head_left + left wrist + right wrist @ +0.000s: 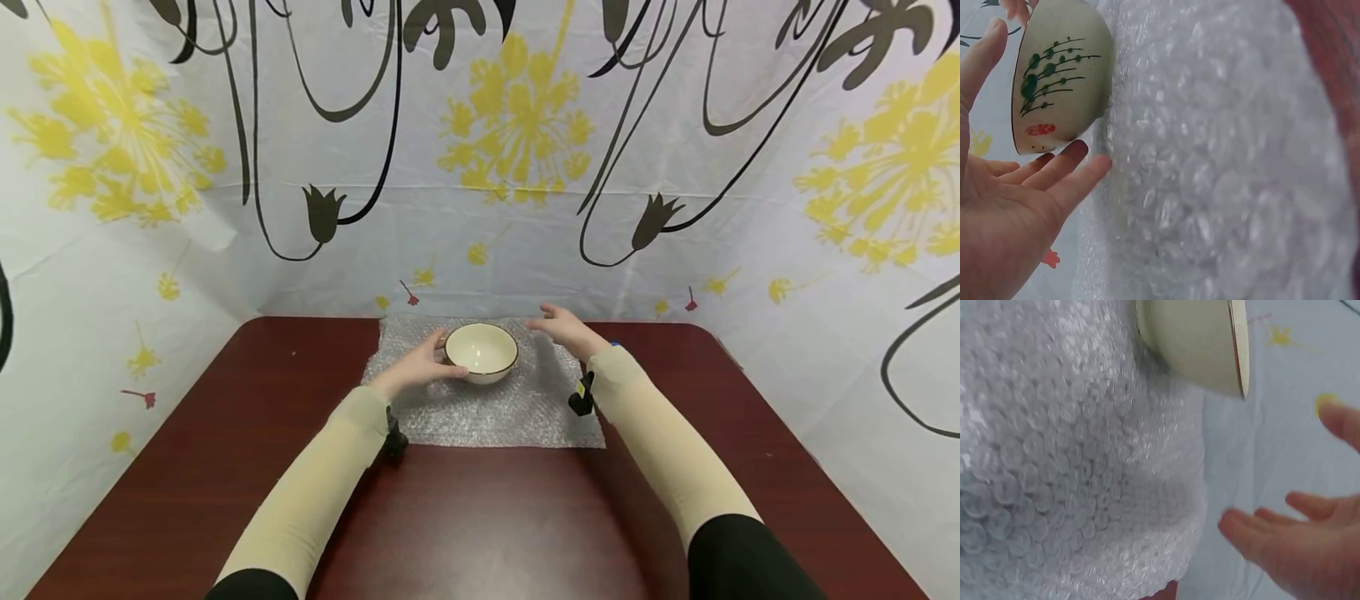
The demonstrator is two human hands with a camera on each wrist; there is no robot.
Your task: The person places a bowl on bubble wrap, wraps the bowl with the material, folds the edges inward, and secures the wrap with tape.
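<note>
A cream bowl (482,350) with a thin dark rim sits upright on a sheet of bubble wrap (487,417). In the left wrist view its outer side (1060,69) carries a painted green sprig and a small red mark. My left hand (423,364) is at the bowl's left side, thumb toward the front and fingers toward the back. Its fingertips (1075,150) are right at the bowl's wall, the thumb spread away from them. My right hand (567,331) hovers to the right of the bowl, apart from it, fingers loosely extended and holding nothing.
The bubble wrap lies on a dark red-brown table (480,517), near its far edge. Behind and on both sides hangs a white patterned curtain (480,250) with yellow flowers. A black wrist device (581,395) is strapped under the right sleeve.
</note>
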